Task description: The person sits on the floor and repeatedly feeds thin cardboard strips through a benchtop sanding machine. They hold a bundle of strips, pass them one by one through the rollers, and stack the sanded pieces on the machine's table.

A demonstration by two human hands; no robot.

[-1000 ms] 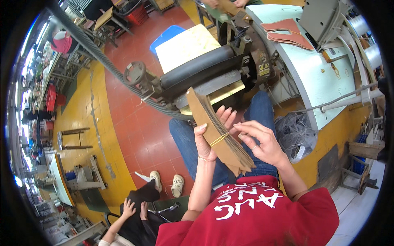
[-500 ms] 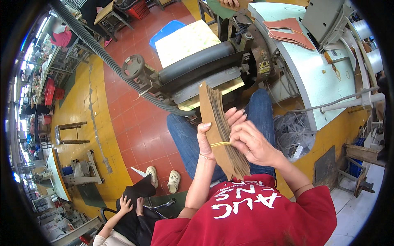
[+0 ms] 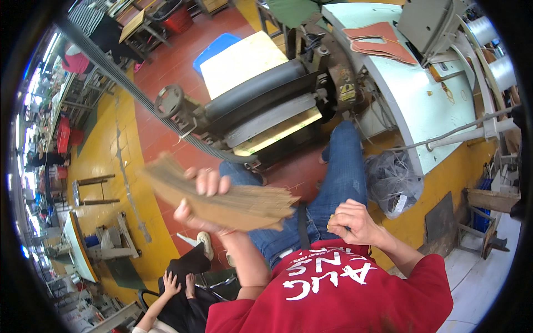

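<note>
My left hand (image 3: pixel 208 182) is closed around a stack of brown strips (image 3: pixel 250 208), fingers over the top and thumb underneath. The strips look like leather or board; they lie nearly level over my lap, and their right ends fan out unevenly. Motion blurs the left end. My right hand (image 3: pixel 357 223) is a loose fist above my right thigh, apart from the stack. A small yellowish bit shows at its fingers, seemingly the yellow rubber band (image 3: pixel 331 228); most of it is hidden.
Ahead of my knees stands a machine with a black roller (image 3: pixel 255 86) and a pale board. To the right, a light table (image 3: pixel 438 122) carries reddish-brown cut pieces (image 3: pixel 380 41). A clear plastic bag (image 3: pixel 391 183) lies below it. Another person's hands (image 3: pixel 172 283) rest at lower left.
The stack has swung left and turned from upright to nearly level in my left hand. The yellow band no longer shows around it. My right hand has pulled away and closed.
</note>
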